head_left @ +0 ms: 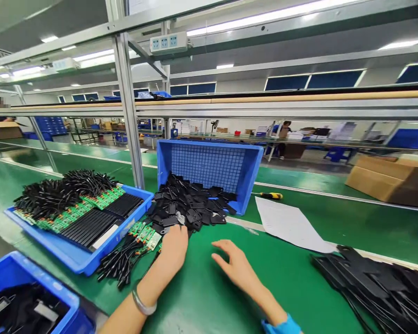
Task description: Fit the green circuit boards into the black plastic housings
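My left hand [174,246] reaches the near edge of a heap of small black plastic pieces [186,202], and its fingertips rest among them. Whether those fingers grip a piece is hidden. A metal bangle [144,301] circles that wrist. Loose green circuit boards with black wires [137,239] lie just left of this hand. My right hand [237,264] hovers over the green bench mat [198,287] with its fingers apart, holding nothing. A blue cuff [282,326] shows at its wrist. The heap spills from a tilted blue plastic crate [209,164].
A blue tray [87,257] holds wired green boards and black parts. A blue bin [28,283] sits at lower left. Right of my hands lie white paper [289,225], a yellow-handled screwdriver [270,195], black flat wired parts [372,287] and a cardboard box [390,181]. Metal uprights stand behind.
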### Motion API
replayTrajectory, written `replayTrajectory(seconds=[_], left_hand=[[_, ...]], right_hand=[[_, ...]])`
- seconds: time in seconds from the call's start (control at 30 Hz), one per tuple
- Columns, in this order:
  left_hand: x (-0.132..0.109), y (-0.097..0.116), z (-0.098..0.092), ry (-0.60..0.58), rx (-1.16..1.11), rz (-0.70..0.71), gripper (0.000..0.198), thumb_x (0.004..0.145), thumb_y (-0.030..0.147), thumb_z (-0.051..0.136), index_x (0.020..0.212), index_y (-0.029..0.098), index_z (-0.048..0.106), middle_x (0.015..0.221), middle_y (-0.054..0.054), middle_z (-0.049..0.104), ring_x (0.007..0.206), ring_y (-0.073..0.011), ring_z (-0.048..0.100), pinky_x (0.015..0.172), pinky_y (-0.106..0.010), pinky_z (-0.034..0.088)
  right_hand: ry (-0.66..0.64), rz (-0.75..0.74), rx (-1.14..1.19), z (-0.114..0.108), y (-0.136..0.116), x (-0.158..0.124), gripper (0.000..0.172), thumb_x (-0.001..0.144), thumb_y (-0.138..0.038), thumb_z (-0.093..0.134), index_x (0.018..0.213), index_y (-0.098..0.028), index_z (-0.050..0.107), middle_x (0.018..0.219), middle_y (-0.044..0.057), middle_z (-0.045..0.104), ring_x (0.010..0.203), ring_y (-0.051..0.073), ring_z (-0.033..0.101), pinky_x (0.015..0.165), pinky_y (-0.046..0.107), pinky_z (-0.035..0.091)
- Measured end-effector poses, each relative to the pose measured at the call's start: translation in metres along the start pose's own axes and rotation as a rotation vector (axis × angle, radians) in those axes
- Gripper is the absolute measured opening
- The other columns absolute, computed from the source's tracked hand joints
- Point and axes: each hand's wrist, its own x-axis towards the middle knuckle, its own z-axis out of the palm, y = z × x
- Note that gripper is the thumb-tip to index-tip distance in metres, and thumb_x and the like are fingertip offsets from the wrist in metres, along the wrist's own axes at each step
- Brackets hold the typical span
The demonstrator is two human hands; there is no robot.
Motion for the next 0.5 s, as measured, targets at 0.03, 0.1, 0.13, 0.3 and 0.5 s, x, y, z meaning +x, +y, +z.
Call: replayTrajectory(seconds=[0.03, 0.1, 0.13, 0.3, 0.5], left_hand=[[-0.002, -0.012, -0.002, 0.000, 0.016, -0.044, 0.034, 0.079, -0.003, 0.041, 0.109, 0.007, 0.054, 0.105, -0.023, 0.058, 0.100, -0.0319, 0.057, 0.077, -0.041, 0.049], [-0.008, -0.035, -0.003, -0.019, 0.021, -0.082, 0.032, 0.078, -0.001, 0.046, 0.108, 0.005, 0.054, 0.101, -0.024, 0.060, 0.097, -0.0333, 0.059, 0.077, -0.042, 0.048], [-0.011, -0.043, -0.002, -0.032, 0.015, -0.081, 0.031, 0.077, 0.000, 0.050, 0.107, 0.006, 0.054, 0.099, -0.022, 0.062, 0.095, -0.0326, 0.060, 0.076, -0.041, 0.048], [-0.015, -0.044, 0.008, -0.007, -0.328, 0.017, 0.025, 0.078, 0.015, 0.058, 0.102, 0.018, 0.053, 0.079, -0.002, 0.063, 0.075, -0.0184, 0.063, 0.067, -0.026, 0.046], [0.015, -0.001, 0.021, 0.016, -0.685, 0.088, 0.020, 0.086, 0.030, 0.052, 0.102, 0.017, 0.055, 0.079, -0.003, 0.062, 0.071, -0.0172, 0.062, 0.065, -0.027, 0.048]], right_hand=[[-0.037, -0.015, 0.067, 0.010, -0.009, -0.002, 0.032, 0.085, -0.032, 0.047, 0.107, -0.017, 0.063, 0.106, 0.011, 0.062, 0.094, 0.023, 0.060, 0.080, 0.034, 0.048], [-0.106, -0.047, 0.154, 0.024, -0.019, -0.008, 0.028, 0.084, -0.028, 0.048, 0.102, -0.017, 0.065, 0.099, 0.010, 0.064, 0.085, 0.022, 0.061, 0.076, 0.032, 0.049], [-0.129, -0.066, 0.183, 0.027, -0.021, -0.011, 0.027, 0.083, -0.027, 0.049, 0.101, -0.017, 0.066, 0.097, 0.009, 0.065, 0.083, 0.021, 0.061, 0.075, 0.032, 0.048], [-0.182, -0.042, 0.353, 0.027, -0.023, -0.017, 0.027, 0.085, -0.034, 0.052, 0.099, -0.018, 0.068, 0.095, 0.010, 0.067, 0.086, 0.023, 0.062, 0.081, 0.037, 0.047], [-0.234, 0.323, 1.137, 0.027, -0.024, -0.017, 0.059, 0.074, -0.064, 0.063, 0.108, -0.016, 0.058, 0.099, 0.011, 0.065, 0.093, 0.023, 0.063, 0.086, 0.039, 0.048]])
